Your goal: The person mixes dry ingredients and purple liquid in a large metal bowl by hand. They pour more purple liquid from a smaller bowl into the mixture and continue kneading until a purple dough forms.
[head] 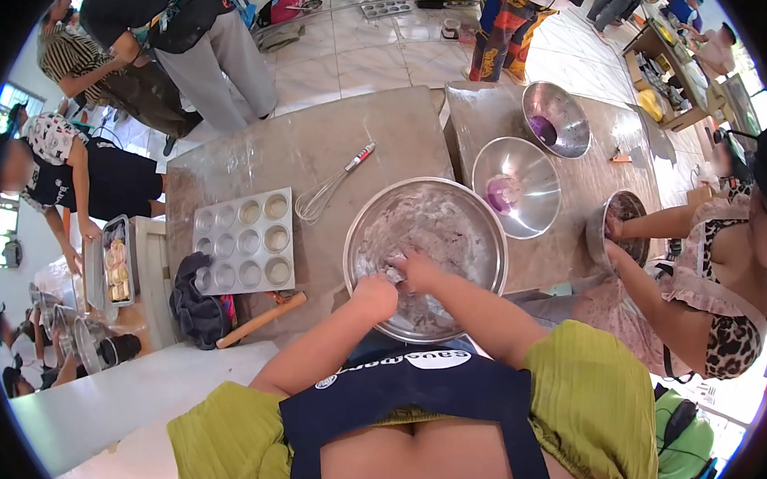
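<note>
In front of me is a wide stainless steel mixing bowl, its inner wall smeared with pale, purplish flour or dough residue. My left hand is curled at the bowl's near left side. Close beside it, over the bowl, my right hand points its fingers leftward. A whitish, sticky-looking coating shows on the fingers where the hands meet; whether a lump of dough lies between them is hidden. Left of the bowl, a wire whisk rests on the table.
A muffin tin, a dark cloth and a wooden rolling pin lie at left. Two steel bowls with purple residue stand at right. Another person's hands hold a metal pan there.
</note>
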Motion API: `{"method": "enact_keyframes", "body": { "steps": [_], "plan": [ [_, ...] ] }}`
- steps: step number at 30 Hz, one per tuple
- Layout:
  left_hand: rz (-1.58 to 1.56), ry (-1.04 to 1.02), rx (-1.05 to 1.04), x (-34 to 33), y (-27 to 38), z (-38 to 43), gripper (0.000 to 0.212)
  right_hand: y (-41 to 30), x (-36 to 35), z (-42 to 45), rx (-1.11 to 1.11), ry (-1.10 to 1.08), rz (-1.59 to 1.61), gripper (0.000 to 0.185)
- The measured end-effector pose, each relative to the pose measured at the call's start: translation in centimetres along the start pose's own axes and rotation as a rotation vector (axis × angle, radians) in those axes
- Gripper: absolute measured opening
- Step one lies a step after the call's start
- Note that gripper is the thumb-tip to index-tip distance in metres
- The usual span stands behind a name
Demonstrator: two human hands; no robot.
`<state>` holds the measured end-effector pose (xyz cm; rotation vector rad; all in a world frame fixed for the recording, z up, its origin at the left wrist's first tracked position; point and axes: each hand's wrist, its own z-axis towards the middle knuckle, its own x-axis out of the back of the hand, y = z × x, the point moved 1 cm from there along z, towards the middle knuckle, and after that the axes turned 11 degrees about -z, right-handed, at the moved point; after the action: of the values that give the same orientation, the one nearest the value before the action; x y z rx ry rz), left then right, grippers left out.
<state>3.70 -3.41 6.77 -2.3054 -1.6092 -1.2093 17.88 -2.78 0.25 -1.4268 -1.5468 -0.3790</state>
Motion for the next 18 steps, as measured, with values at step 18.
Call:
{"method": "enact_keyframes", "body": {
  "steps": [18],
  "plan": [
    [0.099, 0.262, -0.208, 0.3, -2.3, -1.6, 0.027, -3.2, -3.2, -0.5, -0.1, 0.136, -0.389, 0.057]
  ]
}}
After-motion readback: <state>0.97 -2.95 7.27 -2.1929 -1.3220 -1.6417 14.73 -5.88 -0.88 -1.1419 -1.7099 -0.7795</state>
